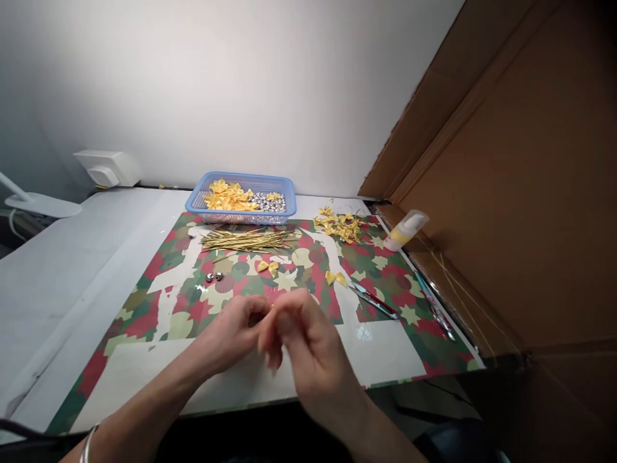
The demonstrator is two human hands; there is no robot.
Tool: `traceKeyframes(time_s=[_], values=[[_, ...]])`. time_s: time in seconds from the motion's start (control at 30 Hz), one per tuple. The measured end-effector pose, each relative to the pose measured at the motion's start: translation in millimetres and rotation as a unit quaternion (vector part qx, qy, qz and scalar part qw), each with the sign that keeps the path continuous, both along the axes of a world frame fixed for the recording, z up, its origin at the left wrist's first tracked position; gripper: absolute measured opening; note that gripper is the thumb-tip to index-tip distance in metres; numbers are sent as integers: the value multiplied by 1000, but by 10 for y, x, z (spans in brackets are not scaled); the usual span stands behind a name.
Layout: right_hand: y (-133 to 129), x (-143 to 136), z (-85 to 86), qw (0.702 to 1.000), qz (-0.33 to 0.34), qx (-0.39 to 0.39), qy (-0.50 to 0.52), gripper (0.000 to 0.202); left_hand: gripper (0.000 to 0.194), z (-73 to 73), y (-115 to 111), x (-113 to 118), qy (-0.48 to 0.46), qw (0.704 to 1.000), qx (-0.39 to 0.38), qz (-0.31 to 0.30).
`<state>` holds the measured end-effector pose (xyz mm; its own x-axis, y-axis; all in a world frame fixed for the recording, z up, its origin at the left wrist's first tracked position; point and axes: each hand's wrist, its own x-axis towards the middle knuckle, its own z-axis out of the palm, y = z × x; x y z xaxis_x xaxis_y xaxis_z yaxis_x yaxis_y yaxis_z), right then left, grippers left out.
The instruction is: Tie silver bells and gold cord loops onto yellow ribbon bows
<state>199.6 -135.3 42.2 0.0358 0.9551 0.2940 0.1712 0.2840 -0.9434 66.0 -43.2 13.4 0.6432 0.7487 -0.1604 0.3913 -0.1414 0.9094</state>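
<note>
My left hand and my right hand meet above the near part of the mat, fingers closed together. A tiny bit of yellow shows between them; what they hold is otherwise hidden. Just beyond them lies a yellow bow, with two silver bells to its left and another yellow bow to its right. Behind these is a bundle of gold twist ties. Tweezers with a dark red part rest right of my right hand.
A blue basket at the back holds yellow bows and silver bells. More bows with ties form a pile at the back right, near a pump bottle. Cardboard borders the right side; a white lamp stands left.
</note>
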Motion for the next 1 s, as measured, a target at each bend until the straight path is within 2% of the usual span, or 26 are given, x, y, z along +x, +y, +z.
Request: traceKeyframes(time_s=[0.1, 0.23, 0.33, 0.5, 0.6, 0.7, 0.83, 1.0], values=[[138, 163, -191, 997, -39, -35, -60, 18, 31, -7, 2, 4, -1, 999, 16, -28], [189, 282, -426, 986, -70, -17, -149, 19, 21, -38, 41, -29, 2, 999, 41, -15], [172, 293, -525, 976, -98, 3, -196, 23, 20, -75, 71, -77, 3, 998, 60, -12], [99, 243, -531, 964, -142, 15, -224, 25, 22, -97, 72, -98, 2, 993, 116, 1], [54, 197, -453, 968, -156, 16, -197, 22, 25, -108, 44, -74, 0, 986, 168, 18], [55, 161, -399, 979, -141, -7, -147, 18, 30, -124, 15, -58, 0, 976, 217, 32], [140, 137, -471, 987, -116, -57, -99, 18, 29, -150, -14, -70, -2, 969, 246, 31], [214, 141, -564, 985, -104, -74, -117, 19, 23, -201, -21, -105, 0, 972, 235, 27]])
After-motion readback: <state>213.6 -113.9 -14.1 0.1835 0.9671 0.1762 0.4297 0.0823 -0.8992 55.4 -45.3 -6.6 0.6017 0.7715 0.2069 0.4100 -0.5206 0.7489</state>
